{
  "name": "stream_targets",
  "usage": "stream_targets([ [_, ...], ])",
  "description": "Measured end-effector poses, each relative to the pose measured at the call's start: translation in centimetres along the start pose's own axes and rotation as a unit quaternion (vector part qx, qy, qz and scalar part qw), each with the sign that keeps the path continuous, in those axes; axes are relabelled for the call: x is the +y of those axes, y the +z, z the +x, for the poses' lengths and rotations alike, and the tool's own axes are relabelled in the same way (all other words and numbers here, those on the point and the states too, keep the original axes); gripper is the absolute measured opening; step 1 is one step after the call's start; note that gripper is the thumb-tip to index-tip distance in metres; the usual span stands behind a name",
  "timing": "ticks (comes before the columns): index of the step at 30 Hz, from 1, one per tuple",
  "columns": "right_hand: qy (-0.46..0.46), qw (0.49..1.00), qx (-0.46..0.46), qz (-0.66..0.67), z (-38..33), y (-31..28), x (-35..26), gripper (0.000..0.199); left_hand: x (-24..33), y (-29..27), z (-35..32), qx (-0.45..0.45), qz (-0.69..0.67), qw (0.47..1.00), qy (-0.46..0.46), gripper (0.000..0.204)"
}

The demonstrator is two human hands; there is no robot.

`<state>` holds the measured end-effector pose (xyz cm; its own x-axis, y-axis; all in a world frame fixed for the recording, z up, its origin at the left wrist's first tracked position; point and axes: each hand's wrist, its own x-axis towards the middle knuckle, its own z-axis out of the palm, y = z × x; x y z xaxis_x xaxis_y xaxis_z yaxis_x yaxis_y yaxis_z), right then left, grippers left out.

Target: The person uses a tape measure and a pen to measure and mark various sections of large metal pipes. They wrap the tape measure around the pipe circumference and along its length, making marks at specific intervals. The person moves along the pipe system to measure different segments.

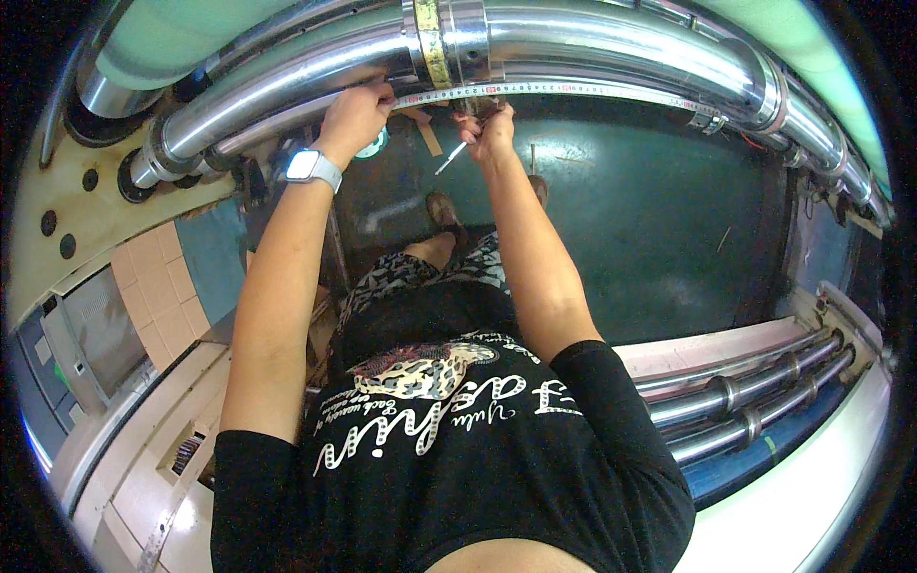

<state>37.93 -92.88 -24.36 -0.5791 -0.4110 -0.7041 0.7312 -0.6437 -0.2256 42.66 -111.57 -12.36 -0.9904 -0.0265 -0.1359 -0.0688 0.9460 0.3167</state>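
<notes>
A yellow-white measuring tape (535,91) is stretched flat along the shiny chrome steel pipe (315,81), pinned by the left hand (353,115) so it's kept taut; a thin white marker pen (452,158) is pinched in the right hand (492,129).

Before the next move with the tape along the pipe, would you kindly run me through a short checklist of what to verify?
1. Left hand grips the tape end against the pipe: ok.
2. Tape lies flat along the pipe's underside to the right: ok as far as visible; its far end is too small to tell.
3. Right hand is at the tape near the clamp ring: ok.
4. Slim white marker in the right hand, tip pointing down away from the tape: not ok for marking.
5. Tape reading at the right hand: cannot tell.
6. Footing on the dark floor: feet visible, ok.
</notes>
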Motion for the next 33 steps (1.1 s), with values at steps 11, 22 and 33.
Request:
stream_targets([
  [11, -0.005, 1.000, 0.010, -0.022, -0.4, 0.1, -0.1, 0.054, 0.0, 0.2, 0.0, 0.005, 0.006, 1.000, 0.001, 0.015],
  [22, -0.001, 1.000, 0.027, -0.001, 0.0, 0.2, 0.0, 0.050, -0.1, 0.1, -0.1, 0.005, -0.002, 1.000, 0.007, 0.015],
  [33, -0.003, 0.999, 0.043, -0.015, 0.8, -0.6, 0.2, 0.049, 0.3, -0.3, -0.2, -0.001, 0.007, 1.000, 0.008, 0.015],
])
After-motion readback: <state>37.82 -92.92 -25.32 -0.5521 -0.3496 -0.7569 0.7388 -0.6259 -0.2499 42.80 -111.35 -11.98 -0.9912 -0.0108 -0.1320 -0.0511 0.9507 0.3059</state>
